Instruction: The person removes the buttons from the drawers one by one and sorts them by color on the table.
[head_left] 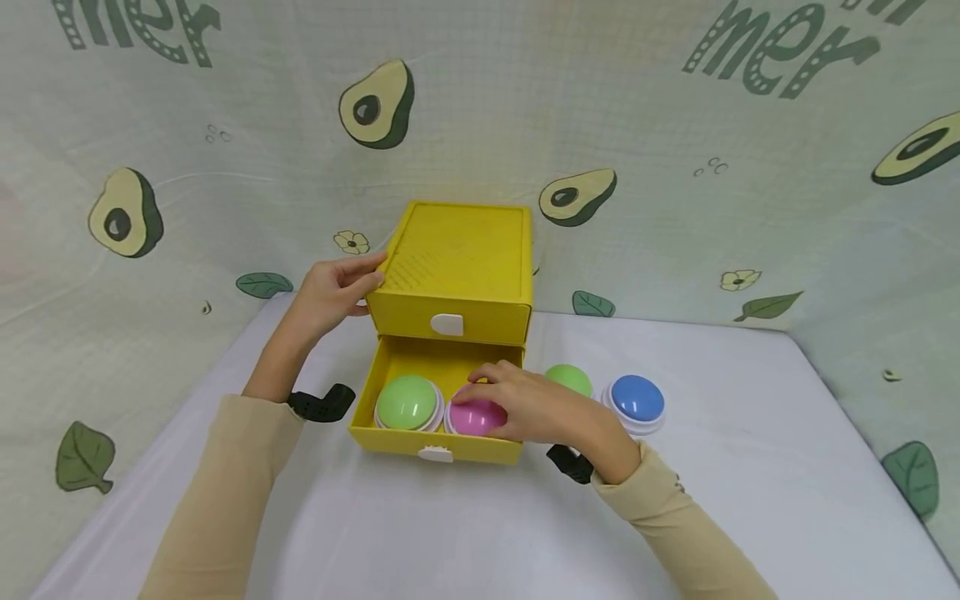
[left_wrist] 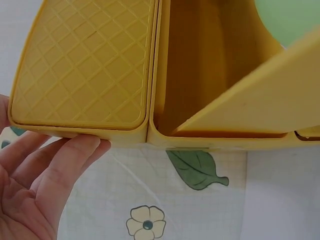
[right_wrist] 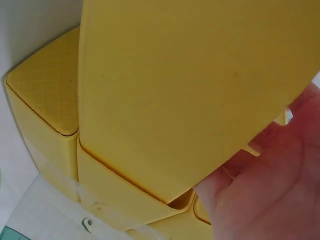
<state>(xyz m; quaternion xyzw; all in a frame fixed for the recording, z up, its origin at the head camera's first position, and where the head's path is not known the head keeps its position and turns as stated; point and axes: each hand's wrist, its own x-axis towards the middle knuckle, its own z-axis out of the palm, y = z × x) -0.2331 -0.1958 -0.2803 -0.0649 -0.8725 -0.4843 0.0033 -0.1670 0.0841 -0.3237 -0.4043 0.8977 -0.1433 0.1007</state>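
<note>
A yellow two-tier drawer box (head_left: 453, 258) stands on the table with its lower drawer (head_left: 420, 357) pulled out. My left hand (head_left: 330, 292) rests against the box's upper left side, its fingers (left_wrist: 75, 157) fairly straight along the wall in the left wrist view. In the drawer's front right part, my right hand (head_left: 536, 404) curls its fingers over a pink dome (head_left: 474, 418) on a white base. Beside it sits a green dome (head_left: 406, 402) on a similar base. In the right wrist view, the drawer's wall (right_wrist: 190, 100) hides both domes; part of my right hand (right_wrist: 275, 175) shows.
Right of the drawer, a second green dome (head_left: 568, 379) is partly hidden behind my right hand. A blue dome (head_left: 637, 398) on a white base stands farther right on the white tabletop (head_left: 750, 450). An avocado-print cloth (head_left: 465, 125) hangs behind the box.
</note>
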